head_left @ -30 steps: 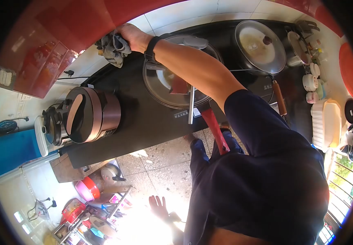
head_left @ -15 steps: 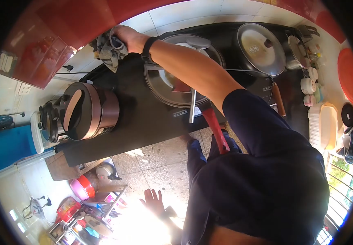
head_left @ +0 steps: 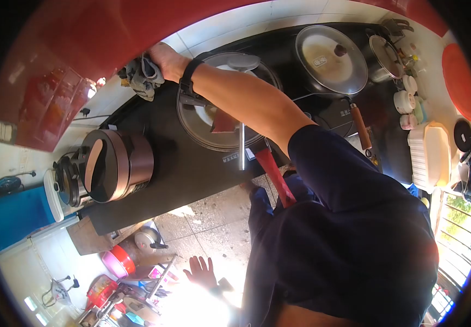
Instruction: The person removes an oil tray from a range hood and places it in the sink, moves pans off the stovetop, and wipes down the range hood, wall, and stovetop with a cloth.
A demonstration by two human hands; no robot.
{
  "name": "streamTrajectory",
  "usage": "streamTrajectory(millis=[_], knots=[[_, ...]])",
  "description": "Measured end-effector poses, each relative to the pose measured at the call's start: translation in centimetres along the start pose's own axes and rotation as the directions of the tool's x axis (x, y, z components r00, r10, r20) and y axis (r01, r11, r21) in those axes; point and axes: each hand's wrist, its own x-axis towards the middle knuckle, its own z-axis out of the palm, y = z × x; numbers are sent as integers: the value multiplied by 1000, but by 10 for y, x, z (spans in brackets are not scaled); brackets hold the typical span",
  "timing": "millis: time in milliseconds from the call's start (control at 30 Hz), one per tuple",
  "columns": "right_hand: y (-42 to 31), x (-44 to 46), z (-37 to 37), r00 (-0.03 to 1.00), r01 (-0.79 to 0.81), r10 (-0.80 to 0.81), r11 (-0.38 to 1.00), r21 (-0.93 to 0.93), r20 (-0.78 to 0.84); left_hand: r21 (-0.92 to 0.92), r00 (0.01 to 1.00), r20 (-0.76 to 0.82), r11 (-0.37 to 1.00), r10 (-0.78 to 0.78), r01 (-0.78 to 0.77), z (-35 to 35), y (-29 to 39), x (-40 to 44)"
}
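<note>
While the floor [head_left: 216, 229] lies sunlit, cloth [head_left: 142, 82] hangs near the black counter [head_left: 175, 174].

a dark navy top [head_left: 350, 245] is draping loosely, its short sleeve [head_left: 322, 161] ending around the right arm [head_left: 254, 95]; a black wristband [head_left: 187, 77] is showing far left, dark blue trousers [head_left: 261, 211] are showing mid-scene.

This looks like a home kitchen: a black counter [head_left: 192, 171] carries an electric cooker [head_left: 121, 166] at left, with a lidded pan [head_left: 322, 62], a pot [head_left: 386, 57] and small jars [head_left: 404, 102] at far right. Pale tiles [head_left: 219, 34] line the wall behind; a red cabinet [head_left: 83, 32] hangs at far left.
</note>
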Motion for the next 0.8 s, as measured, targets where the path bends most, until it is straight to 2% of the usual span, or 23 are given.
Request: streamTrajectory(millis=[133,233,433,533,800], knots=[[-34,-14,-17,998,51,-52,999,-14,-47,16,999,25,1000,-21,20,18,1,2],[-56,-18,-31,999,40,-40,998,41,-6,50,998,48,998,-27,25,34,1,1],[-98,-34,-45,987,59,-52,997,45,-150,63,985,164,997,-56,46,59,6,4],[-117,-39,-64,992,70,-65,996,50,-106,76,972,223,996,-70,55,66,7,6],[-183,-64,-101,958,202,-199,979,-4,-205,176,954,284,983,-100,50,101,-5,1]])
